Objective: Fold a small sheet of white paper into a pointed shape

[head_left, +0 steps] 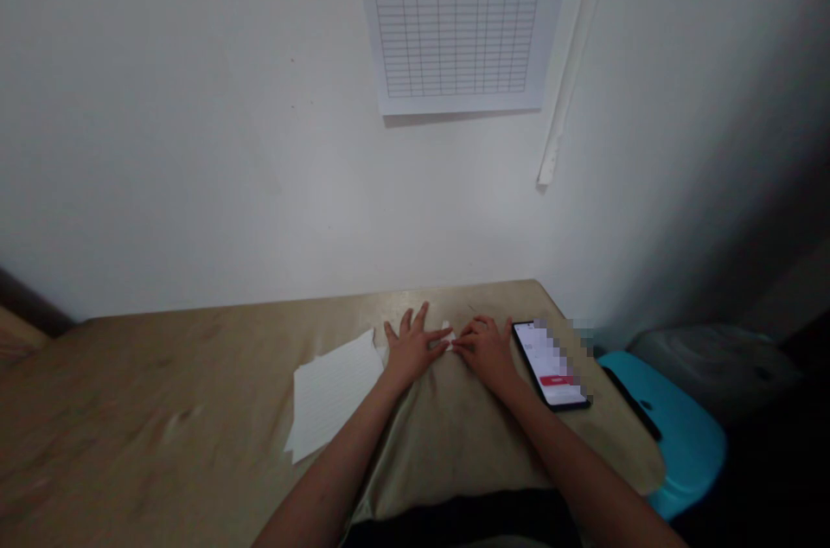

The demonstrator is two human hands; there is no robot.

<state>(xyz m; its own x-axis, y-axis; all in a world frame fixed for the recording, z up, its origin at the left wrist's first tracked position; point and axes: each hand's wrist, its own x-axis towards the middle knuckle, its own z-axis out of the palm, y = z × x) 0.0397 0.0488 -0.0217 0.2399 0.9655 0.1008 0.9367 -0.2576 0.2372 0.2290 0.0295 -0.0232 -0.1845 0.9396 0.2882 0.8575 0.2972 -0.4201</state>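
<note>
A small white piece of folded paper lies on the brown-covered table between my hands. My left hand presses its thumb and index finger to the paper's left side, while its other fingers spread out over the cover. From the right, the fingertips of my right hand pinch the same piece, the fingers bent. Much of the paper is hidden under the fingertips, so its exact shape cannot be made out. Several white textured paper sheets lie loosely stacked beside my left forearm.
A lit phone lies right of my right hand on the table cover. A turquoise plastic object stands beyond the table's right edge. A printed grid sheet hangs on the white wall behind.
</note>
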